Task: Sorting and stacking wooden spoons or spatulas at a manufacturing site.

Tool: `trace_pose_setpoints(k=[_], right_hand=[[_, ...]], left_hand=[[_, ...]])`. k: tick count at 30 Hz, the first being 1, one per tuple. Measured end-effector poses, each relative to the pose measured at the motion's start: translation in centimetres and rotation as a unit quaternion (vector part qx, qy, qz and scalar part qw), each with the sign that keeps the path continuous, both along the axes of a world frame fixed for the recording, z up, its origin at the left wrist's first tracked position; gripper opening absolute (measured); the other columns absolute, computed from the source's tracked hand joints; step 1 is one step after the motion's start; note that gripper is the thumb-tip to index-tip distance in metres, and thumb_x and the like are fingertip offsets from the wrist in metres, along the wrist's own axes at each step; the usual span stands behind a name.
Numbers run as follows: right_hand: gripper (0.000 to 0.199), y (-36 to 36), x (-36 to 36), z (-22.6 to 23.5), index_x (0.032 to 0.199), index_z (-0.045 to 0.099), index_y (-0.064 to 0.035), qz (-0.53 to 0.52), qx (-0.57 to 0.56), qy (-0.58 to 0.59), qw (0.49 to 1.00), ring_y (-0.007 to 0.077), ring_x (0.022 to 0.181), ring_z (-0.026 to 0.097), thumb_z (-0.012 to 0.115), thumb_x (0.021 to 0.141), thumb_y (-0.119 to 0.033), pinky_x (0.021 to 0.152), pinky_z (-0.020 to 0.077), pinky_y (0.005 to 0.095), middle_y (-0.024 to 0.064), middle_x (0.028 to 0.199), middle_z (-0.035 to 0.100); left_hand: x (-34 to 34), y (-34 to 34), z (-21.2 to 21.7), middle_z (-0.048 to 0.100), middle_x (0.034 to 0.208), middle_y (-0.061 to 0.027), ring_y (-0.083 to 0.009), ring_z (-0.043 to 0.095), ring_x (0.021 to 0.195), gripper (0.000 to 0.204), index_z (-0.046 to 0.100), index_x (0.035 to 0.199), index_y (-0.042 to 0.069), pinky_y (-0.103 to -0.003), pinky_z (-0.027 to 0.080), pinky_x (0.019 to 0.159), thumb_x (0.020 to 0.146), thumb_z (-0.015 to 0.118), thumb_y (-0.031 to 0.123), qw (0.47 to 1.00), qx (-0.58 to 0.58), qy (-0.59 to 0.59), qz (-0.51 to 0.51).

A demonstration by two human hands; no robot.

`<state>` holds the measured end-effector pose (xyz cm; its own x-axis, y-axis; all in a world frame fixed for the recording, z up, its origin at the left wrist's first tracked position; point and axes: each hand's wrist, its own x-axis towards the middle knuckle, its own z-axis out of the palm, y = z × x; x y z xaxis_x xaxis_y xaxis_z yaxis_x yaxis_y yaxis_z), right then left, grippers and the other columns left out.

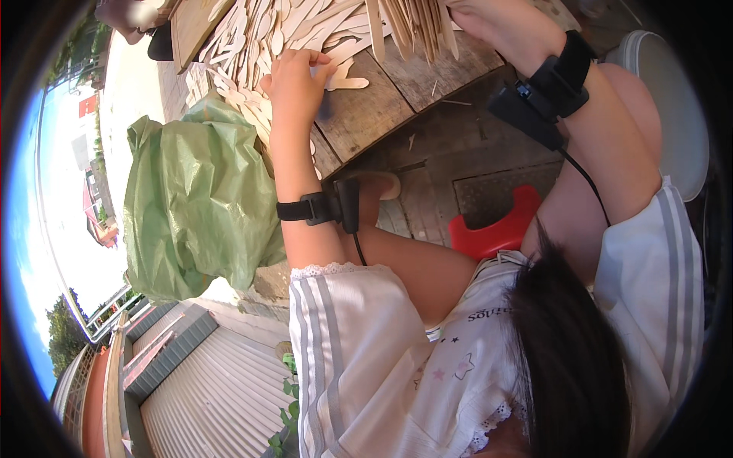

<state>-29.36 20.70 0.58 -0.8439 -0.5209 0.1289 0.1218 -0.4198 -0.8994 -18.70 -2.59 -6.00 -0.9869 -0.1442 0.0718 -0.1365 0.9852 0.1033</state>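
Observation:
A heap of pale flat wooden sticks (267, 30), several with widened, spoon-like ends, covers the far left of the plank table (382, 95). My left hand (296, 82) is at the near edge of this heap, its fingers bent inward; whatever is between the fingertips is too small to tell. A thick bundle of wooden sticks (416, 29) stands roughly upright at the top, with my right hand (481, 19) closed against its right side. The picture's upper edge cuts off part of that hand and bundle. A few sticks lie loose beside my left hand.
A green woven sack (202, 206) bulges left of my left forearm. Behind the heap is a wooden board (191, 34), with another person's hand (134, 15) near it. A red plastic stool (500, 225) is below the table; a white bucket (664, 114) stands at right.

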Motion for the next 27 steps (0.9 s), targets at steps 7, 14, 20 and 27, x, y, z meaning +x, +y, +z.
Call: trace_pose_setpoints(k=[7,14,20,27], right_hand=[[0.048,0.8,-1.7,-1.5,0.121,0.056,0.0060,0.001,0.119,0.233,0.965,0.0159,0.100,0.061,0.063,0.075,0.000,0.091,0.0458,0.0279,0.0135,0.110,0.066],[0.048,-0.1,-0.4,-1.7,0.120,0.056,0.0059,0.038,0.166,0.200,0.965,0.0151,0.104,0.060,0.061,0.072,0.002,0.093,0.0445,0.0273,0.0138,0.112,0.066],[0.048,-0.6,-0.6,-2.7,0.118,0.058,0.0036,0.026,0.093,0.244,0.965,0.0149,0.100,0.061,0.062,0.070,0.001,0.090,0.0463,0.0266,0.0136,0.107,0.068],[0.046,-1.2,-0.3,-3.1,0.116,0.060,0.0012,0.015,0.136,0.263,0.955,0.0160,0.099,0.063,0.065,0.071,-0.003,0.089,0.0473,0.0278,0.0125,0.107,0.068]], left_hand=[[-0.7,0.9,2.6,0.066,0.085,0.0005,-0.0178,0.061,0.090,0.018,0.064,0.088,0.013,-0.038,0.031,0.088,0.082,0.070,0.028,0.998,0.039,-0.050,-0.016],[1.3,-0.3,3.1,0.067,0.093,0.0012,-0.0161,0.061,0.091,0.026,0.066,0.095,0.014,-0.035,0.037,0.087,0.073,0.077,0.023,0.997,0.012,-0.071,-0.018],[2.1,-1.1,1.9,0.063,0.100,0.0028,-0.0201,0.058,0.101,0.031,0.065,0.098,0.022,-0.044,0.031,0.089,0.070,0.079,0.027,0.994,-0.041,-0.106,0.001],[1.9,0.1,3.5,0.065,0.081,-0.0005,-0.0164,0.060,0.079,0.019,0.064,0.087,0.010,-0.037,0.039,0.082,0.075,0.076,0.018,0.993,0.065,-0.097,0.009]])
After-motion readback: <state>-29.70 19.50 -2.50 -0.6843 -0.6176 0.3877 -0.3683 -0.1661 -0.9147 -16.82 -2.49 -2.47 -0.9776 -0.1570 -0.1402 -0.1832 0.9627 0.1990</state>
